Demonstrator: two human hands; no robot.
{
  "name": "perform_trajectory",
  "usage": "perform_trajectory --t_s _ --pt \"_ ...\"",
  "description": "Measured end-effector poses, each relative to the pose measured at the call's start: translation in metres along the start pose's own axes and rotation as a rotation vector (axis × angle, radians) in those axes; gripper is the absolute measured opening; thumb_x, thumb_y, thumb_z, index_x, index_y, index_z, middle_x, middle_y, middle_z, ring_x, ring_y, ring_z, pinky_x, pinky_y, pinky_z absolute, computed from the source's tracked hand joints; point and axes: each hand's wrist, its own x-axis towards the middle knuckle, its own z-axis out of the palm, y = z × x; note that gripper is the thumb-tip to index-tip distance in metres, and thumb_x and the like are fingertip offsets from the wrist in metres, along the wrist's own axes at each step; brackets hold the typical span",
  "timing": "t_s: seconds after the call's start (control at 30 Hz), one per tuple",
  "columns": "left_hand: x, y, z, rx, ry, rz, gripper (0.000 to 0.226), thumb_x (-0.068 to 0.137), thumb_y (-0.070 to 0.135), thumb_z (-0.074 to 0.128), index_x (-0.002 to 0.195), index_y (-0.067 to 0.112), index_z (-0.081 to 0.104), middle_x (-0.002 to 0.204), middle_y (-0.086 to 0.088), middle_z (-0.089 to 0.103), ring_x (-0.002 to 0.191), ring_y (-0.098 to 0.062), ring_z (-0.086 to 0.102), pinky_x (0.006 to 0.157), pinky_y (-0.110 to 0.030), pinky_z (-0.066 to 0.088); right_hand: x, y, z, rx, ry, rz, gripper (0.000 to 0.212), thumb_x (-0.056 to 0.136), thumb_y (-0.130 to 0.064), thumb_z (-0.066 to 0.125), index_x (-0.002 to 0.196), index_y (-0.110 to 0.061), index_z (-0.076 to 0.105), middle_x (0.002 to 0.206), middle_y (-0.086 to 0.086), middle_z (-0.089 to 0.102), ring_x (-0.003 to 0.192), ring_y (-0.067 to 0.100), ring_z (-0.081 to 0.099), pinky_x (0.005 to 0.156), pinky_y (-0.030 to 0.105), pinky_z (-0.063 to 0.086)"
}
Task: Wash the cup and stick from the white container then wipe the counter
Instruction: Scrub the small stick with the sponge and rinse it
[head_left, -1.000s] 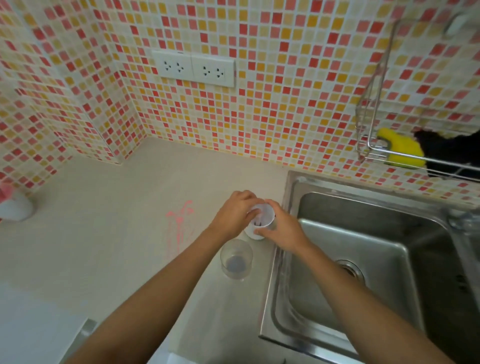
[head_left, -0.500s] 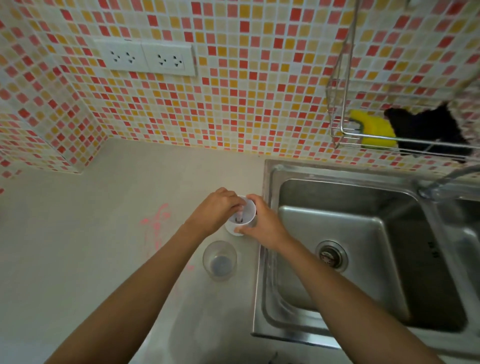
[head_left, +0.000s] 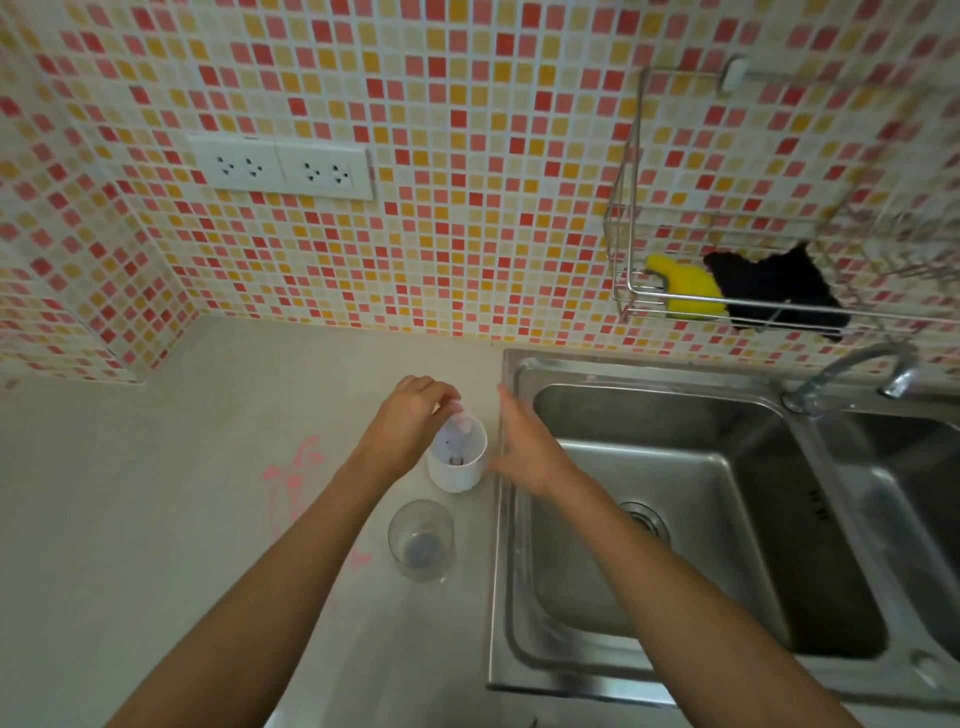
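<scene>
While my left hand (head_left: 410, 423) pinched the stick (head_left: 460, 422) in the white container (head_left: 457, 460), my right hand (head_left: 524, 447) hung spread just beside it. The cup (head_left: 422, 540) stood nearer me, unwashed I judged; pink stains (head_left: 291, 475) left of my hands marked the unwiped worktop (head_left: 156, 493).

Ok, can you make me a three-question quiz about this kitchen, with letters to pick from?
1. Where is the clear cup?
A. in the sink
B. on the counter, nearer than the white container
C. in the rack

2. What colour is the sponge in the rack?
A. yellow
B. blue
C. green

3. The right hand is:
A. open
B. holding the cup
C. under the tap

Answers: B, the cup stands below the container; A, it is bright yellow; A, fingers are spread, gripping nothing.
</scene>
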Motion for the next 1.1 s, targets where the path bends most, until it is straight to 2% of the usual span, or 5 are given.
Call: perform_trajectory --t_s 0.17,0.3,0.73,1.0,1.1 --pt "0.012 0.025 -0.004 -0.142 0.049 -0.050 0.020 0.094 0.026 0.061 0.108 0.014 0.070 0.103 0.000 0.071 0.094 -0.014 0.059 0.079 -0.021 0.040 -0.033 -0.018 -0.105 -0.014 0.489 -0.132 0.037 0.091 -0.019 0.062 0.128 -0.018 0.057 0.123 -0.001 0.062 0.108 0.013 0.058 0.095 0.037 0.051" --pt "0.031 0.070 0.010 -0.310 -0.004 -0.094 0.020 0.092 0.024 0.063 0.109 0.016 0.069 0.102 0.002 0.070 0.092 -0.011 0.062 0.085 -0.023 0.049 -0.042 -0.015 -0.174 -0.051 0.805 -0.224 0.021 0.091 -0.016 0.057 0.110 -0.015 0.066 0.104 0.001 0.068 0.086 0.009 0.061 0.076 0.021 0.049" --pt "0.062 0.164 0.047 -0.516 0.045 -0.260 0.006 0.088 0.011 0.068 0.094 0.013 0.070 0.085 0.005 0.066 0.076 -0.002 0.059 0.067 -0.003 0.044 0.025 0.003 -0.262 -0.273 0.220 0.106 0.051 0.087 -0.041 0.066 0.128 -0.015 0.052 0.139 0.006 0.048 0.123 0.026 0.047 0.087 0.032 0.040" --pt "0.049 0.198 0.068 -0.582 0.075 -0.449 0.002 0.090 0.021 0.066 0.091 0.019 0.067 0.079 0.011 0.064 0.075 0.001 0.059 0.069 -0.014 0.048 0.018 0.013 -0.262 0.140 0.598 -0.106 0.013 0.090 -0.014 0.061 0.101 -0.020 0.054 0.103 0.000 0.061 0.090 0.013 0.057 0.059 0.019 0.043" --pt "0.048 0.216 0.075 -0.625 0.119 -0.489 0.002 0.090 0.016 0.067 0.092 0.016 0.066 0.079 0.010 0.063 0.074 0.000 0.059 0.063 -0.010 0.045 -0.016 0.026 -0.262 0.368 0.720 -0.350 0.023 0.090 -0.019 0.064 0.112 -0.021 0.063 0.113 -0.005 0.064 0.100 0.008 0.059 0.086 0.023 0.050"
